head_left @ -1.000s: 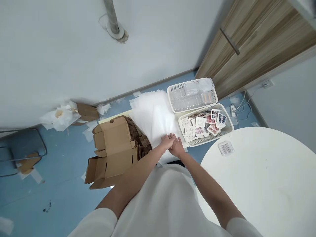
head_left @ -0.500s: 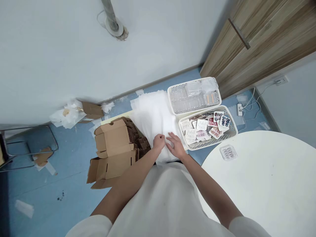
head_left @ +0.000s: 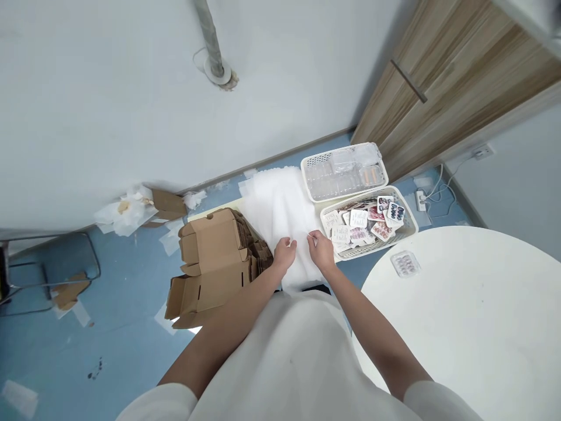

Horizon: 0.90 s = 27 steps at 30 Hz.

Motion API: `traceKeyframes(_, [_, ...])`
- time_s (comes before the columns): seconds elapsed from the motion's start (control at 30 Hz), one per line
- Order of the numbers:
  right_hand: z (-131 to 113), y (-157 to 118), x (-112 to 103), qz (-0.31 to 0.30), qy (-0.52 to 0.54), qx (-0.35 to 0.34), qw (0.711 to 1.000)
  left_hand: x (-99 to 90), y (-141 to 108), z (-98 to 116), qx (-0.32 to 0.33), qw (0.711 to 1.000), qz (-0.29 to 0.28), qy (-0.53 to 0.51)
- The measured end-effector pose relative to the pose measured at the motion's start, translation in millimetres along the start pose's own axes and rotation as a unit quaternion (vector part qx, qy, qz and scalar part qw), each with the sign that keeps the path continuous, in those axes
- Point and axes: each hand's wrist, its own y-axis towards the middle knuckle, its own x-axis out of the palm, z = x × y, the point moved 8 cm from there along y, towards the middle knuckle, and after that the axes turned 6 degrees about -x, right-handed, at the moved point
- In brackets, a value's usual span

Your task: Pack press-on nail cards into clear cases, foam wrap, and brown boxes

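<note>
A stack of thin white foam sheets (head_left: pixel 280 204) lies on a narrow bench in front of me. Over its near part, my left hand (head_left: pixel 285 252) is closed, fingertips pinched at the white sheet. My right hand (head_left: pixel 321 248) is also pinched, with a bit of the white sheet at its fingertips, a short gap from the left. Flattened brown cardboard boxes (head_left: pixel 219 245) are piled left of the sheets. To the right stands a white basket (head_left: pixel 414 225) of printed cards and nail sets, with another basket (head_left: pixel 309 190) of clear plastic cases behind it.
A round white table (head_left: pixel 460 304) at the right holds a small clear case (head_left: pixel 405 264). A metal-framed chair (head_left: pixel 48 272) stands at the left, near crumpled packaging (head_left: pixel 127 211). A power strip (head_left: pixel 421 200) lies by the wooden cabinet (head_left: pixel 429 76).
My hands have moved apart, and the right hand's spread fingers have closed into a pinch. The camera view has shifted slightly.
</note>
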Motion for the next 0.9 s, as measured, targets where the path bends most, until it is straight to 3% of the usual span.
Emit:
traceKeyframes(0.17, [-19, -21, -19, 0.054, -0.046, -0.058, 0.996, -0.9, -32, 15, 0.069, 0.997, -0.020, 0.003])
traceKeyframes(0.27, [-17, -44, -32, 0.077, -0.001, -0.021, 0.997, -0.7, -54, 17, 0.120, 0.992, -0.038, 0.002])
traceKeyframes(0.43, [-11, -103, -62, 0.155, 0.046, 0.022, 0.987, 1.7, -89, 13, 0.209, 0.977, -0.048, 0.002])
traceKeyframes(0.53, [-3, -146, -80, 0.199, 0.051, 0.027, 0.978, 10.9, -103, 4, 0.207, 0.976, -0.052, 0.031])
traceKeyframes(0.73, [30, -239, -108, 0.287, 0.096, 0.125, 0.945, 57.2, -119, -25, 0.135, 0.975, -0.146, 0.101])
traceKeyframes(0.9, [59, -314, -113, 0.364, 0.159, 0.213, 0.893, 111.5, -153, -19, 0.242, 0.936, -0.233, 0.109])
